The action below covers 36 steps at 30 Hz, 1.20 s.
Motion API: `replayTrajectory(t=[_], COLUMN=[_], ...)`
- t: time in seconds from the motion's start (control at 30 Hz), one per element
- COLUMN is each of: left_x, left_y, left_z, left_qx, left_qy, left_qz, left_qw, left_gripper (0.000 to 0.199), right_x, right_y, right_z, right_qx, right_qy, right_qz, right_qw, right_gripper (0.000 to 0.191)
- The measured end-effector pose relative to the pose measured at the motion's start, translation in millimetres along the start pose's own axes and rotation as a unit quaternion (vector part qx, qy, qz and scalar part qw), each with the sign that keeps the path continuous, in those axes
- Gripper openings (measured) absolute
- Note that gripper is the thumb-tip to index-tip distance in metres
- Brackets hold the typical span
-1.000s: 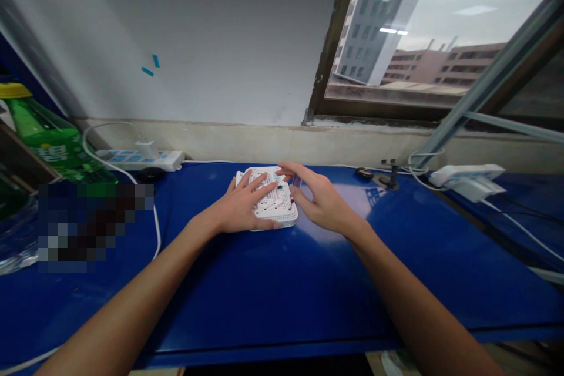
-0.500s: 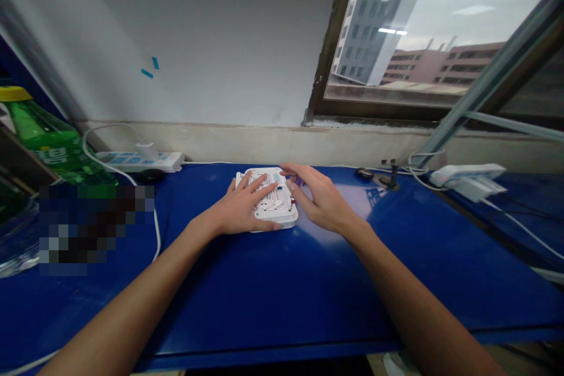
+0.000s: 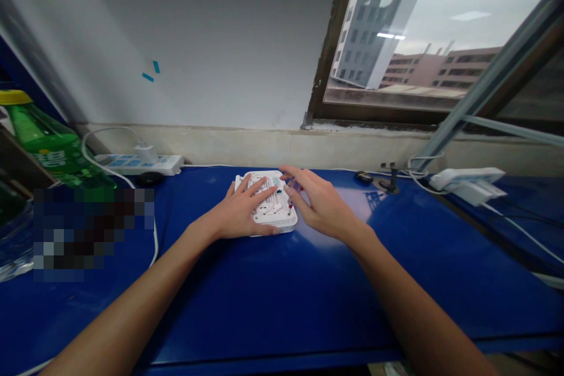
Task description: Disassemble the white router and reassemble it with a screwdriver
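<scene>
On the blue table (image 3: 352,282), a green plastic bottle (image 3: 44,141) stands well left of the fingers, contents unclear. A white plastic breadboard (image 3: 282,220) lies under the left hand (image 3: 238,211), fingers spread flat, not gripping; right hand (image 3: 321,202) fingers spread open at its right edge, contact unclear.

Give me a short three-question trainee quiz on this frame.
1. True or false: the left hand rests on the white breadboard.
2. Which item lies beyond the left hand? A) a stapler B) a white power strip C) a soldering iron
3. Fill in the blank: the green plastic bottle at the far left has a ____ cap.

Key: 1 true; 2 B; 3 yellow.
</scene>
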<state>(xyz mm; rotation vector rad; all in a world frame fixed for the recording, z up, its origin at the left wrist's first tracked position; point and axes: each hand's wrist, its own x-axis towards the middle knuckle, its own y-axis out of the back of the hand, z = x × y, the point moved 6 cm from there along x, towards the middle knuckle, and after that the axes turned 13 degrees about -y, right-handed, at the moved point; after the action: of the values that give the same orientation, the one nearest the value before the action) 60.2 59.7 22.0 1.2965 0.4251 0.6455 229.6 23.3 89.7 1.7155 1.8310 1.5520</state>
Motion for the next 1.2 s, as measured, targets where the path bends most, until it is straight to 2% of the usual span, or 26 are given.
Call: replayTrajectory(t=[0.17,0.3,0.4,0.5,0.57,0.63,0.73,0.8,0.87,1.0,1.13,1.2], left_x=[0.2,0.7,0.2,-2.0,-4.3,-6.4,-7.7,-7.2,-6.5,-5.9,-6.5,-6.9], left_y=[-1.7,-3.2,-1.6,1.5,4.1,6.6,8.4,8.2,7.5,5.8,6.2,5.7], left_z=[-1.3,-1.7,-2.5,-5.5,-8.0,-10.4,-12.4,-12.2,-11.4,-11.5,-11.2,-11.7], left_qx=[0.002,0.005,-0.004,-0.016,-0.029,-0.041,-0.044,-0.04,-0.038,-0.043,-0.04,-0.042], left_qy=[-0.004,-0.004,-0.008,-0.025,-0.039,-0.046,-0.044,-0.045,-0.049,-0.042,-0.045,-0.045], left_qz=[0.004,0.003,0.0,-0.022,-0.036,-0.043,-0.044,-0.042,-0.039,-0.038,-0.032,-0.036], left_qw=[1.0,1.0,1.0,0.999,0.998,0.997,0.997,0.997,0.997,0.997,0.998,0.997], left_gripper=[0.111,0.11,0.109,0.118,0.126,0.13,0.13,0.129,0.129,0.128,0.128,0.128], right_x=[0.3,7.9,21.7,32.8,37.4,38.6,32.8,29.0,28.4,33.4,41.4,42.5], right_y=[2.7,9.6,19.9,22.6,23.9,21.0,9.8,3.2,-0.2,-3.4,-8.6,-10.7], right_z=[-1.7,-0.8,-7.7,-23.5,-36.2,-46.2,-53.0,-50.7,-45.6,-38.3,-39.1,-41.9], right_qx=[-0.007,-0.085,-0.153,-0.205,-0.261,-0.343,-0.428,-0.446,-0.449,-0.441,-0.434,-0.431], right_qy=[-0.009,-0.045,-0.043,0.012,0.063,0.116,0.188,0.211,0.213,0.171,0.039,-0.02], right_qz=[-0.016,-0.023,-0.097,-0.263,-0.315,-0.327,-0.332,-0.339,-0.345,-0.36,-0.378,-0.4], right_qw=[1.0,0.995,0.982,0.943,0.91,0.873,0.819,0.801,0.796,0.804,0.817,0.808], right_gripper=[0.028,0.03,0.026,0.008,0.013,0.019,0.018,0.018,0.019,0.014,0.024,0.026])
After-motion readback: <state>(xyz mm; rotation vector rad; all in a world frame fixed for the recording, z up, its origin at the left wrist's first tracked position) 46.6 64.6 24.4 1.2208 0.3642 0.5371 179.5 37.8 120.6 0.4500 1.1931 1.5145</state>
